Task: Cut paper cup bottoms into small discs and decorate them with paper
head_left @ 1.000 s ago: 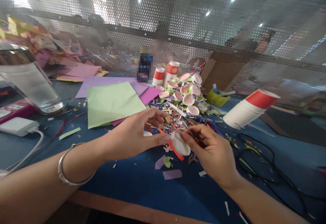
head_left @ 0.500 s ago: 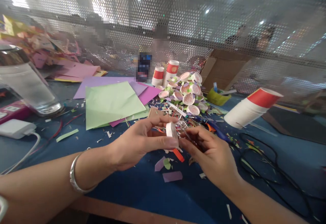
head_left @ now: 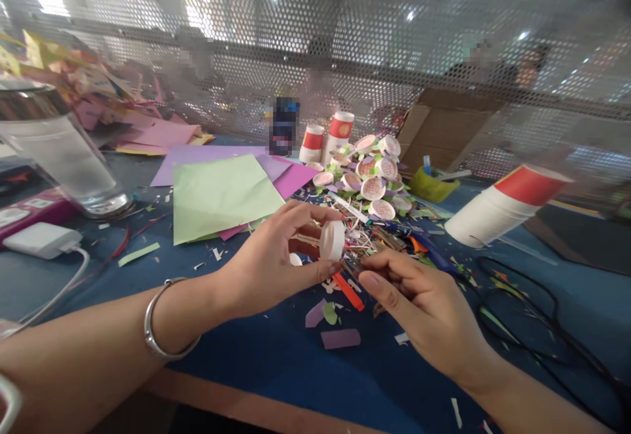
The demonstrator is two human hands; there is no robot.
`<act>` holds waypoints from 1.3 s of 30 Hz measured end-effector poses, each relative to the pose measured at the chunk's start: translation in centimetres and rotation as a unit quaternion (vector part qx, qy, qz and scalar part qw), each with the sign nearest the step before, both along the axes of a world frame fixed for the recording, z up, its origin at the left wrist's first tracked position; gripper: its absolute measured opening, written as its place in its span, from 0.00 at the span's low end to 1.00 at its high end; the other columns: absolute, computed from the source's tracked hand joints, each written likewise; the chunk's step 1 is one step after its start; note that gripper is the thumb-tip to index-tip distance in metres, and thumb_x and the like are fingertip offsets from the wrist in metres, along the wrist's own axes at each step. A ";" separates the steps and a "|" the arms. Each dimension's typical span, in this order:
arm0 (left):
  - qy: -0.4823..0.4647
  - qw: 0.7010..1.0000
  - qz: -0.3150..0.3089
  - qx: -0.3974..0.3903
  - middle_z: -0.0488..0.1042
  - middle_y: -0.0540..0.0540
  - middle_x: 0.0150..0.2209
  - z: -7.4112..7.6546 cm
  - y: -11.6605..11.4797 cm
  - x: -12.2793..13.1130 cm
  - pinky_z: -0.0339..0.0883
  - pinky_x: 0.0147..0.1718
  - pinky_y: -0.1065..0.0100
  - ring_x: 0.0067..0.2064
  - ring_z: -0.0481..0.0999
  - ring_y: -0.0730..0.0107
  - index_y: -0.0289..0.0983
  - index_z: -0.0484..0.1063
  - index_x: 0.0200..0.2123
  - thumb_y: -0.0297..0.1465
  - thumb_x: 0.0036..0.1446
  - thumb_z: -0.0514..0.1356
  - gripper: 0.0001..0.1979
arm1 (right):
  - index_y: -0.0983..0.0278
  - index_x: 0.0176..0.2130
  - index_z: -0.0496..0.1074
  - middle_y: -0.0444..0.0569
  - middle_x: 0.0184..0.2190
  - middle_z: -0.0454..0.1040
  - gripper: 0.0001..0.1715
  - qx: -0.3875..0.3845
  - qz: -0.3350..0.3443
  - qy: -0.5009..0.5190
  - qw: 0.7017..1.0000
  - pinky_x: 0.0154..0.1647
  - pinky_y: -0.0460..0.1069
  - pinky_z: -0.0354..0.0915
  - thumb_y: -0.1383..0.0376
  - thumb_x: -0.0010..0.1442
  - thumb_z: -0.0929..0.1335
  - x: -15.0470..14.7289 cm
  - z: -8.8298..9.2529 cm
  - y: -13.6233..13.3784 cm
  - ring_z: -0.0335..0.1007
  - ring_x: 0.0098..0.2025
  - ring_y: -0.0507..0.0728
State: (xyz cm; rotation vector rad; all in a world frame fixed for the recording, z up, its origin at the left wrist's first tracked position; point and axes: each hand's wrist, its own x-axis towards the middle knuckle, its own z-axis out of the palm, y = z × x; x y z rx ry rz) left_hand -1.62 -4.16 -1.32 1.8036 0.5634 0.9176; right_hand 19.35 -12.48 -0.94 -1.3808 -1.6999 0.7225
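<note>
Between the thumb and fingers of my left hand (head_left: 269, 260) is a short white cut-off paper cup base (head_left: 333, 240), tilted on its edge. My right hand (head_left: 417, 296) is closed just to the right of it, pinching a thin, dark, pointed tool (head_left: 351, 265). Its kind is too small and blurred to tell. Below the hands an orange strip-shaped piece (head_left: 350, 291) lies on the blue table (head_left: 276, 361), near purple paper scraps (head_left: 341, 338). Behind them rises a pile of similar cup bases (head_left: 373, 189) with green and purple bits attached.
Green paper (head_left: 224, 194) and purple paper (head_left: 197, 161) lie left of the pile. A stack of paper cups (head_left: 507, 204) leans at the right, near a black cable (head_left: 547, 309). A glass of water (head_left: 73, 158) and a white charger (head_left: 44, 246) are at the left.
My right hand has drawn slightly right, away from the cup base. The cup base has turned in my left hand, showing more of its flat side. The view has shifted a little.
</note>
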 end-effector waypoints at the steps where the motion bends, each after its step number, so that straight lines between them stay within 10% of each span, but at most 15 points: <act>1: 0.004 1.000 0.006 0.014 0.69 0.39 0.58 0.0 0.0 0.0 0.80 0.49 0.61 0.52 0.78 0.62 0.38 0.69 0.57 0.31 0.58 0.68 0.24 | 0.60 0.36 0.77 0.42 0.23 0.75 0.15 0.001 0.000 -0.008 1.000 0.22 0.43 0.65 0.53 0.66 0.69 0.0 0.0 0.0 0.72 0.23 0.50; 18: 0.034 0.992 0.036 0.116 0.69 0.42 0.52 0.1 -0.3 -0.1 0.82 0.46 0.68 0.48 0.79 0.68 0.35 0.71 0.57 0.25 0.54 0.69 0.26 | 0.60 0.33 0.76 0.40 0.24 0.74 0.14 0.029 0.002 -0.077 0.997 0.24 0.44 0.62 0.54 0.67 0.69 0.4 -0.1 -0.6 0.70 0.24 0.49; 26: 0.085 0.952 0.079 0.284 0.71 0.42 0.52 0.9 -0.8 -0.6 0.79 0.48 0.69 0.53 0.74 0.66 0.37 0.74 0.57 0.23 0.56 0.66 0.24 | 0.61 0.33 0.77 0.43 0.25 0.73 0.18 0.012 0.005 -0.083 0.997 0.23 0.45 0.60 0.51 0.67 0.69 0.2 -0.1 -0.9 0.67 0.25 0.50; 39: 0.058 0.989 -0.010 0.139 0.69 0.43 0.52 0.2 0.1 -0.5 0.80 0.48 0.71 0.48 0.79 0.71 0.36 0.72 0.57 0.23 0.54 0.67 0.26 | 0.60 0.29 0.76 0.39 0.19 0.67 0.19 -0.012 0.023 -0.031 0.999 0.20 0.42 0.55 0.54 0.68 0.69 0.7 0.8 -0.3 0.58 0.20 0.47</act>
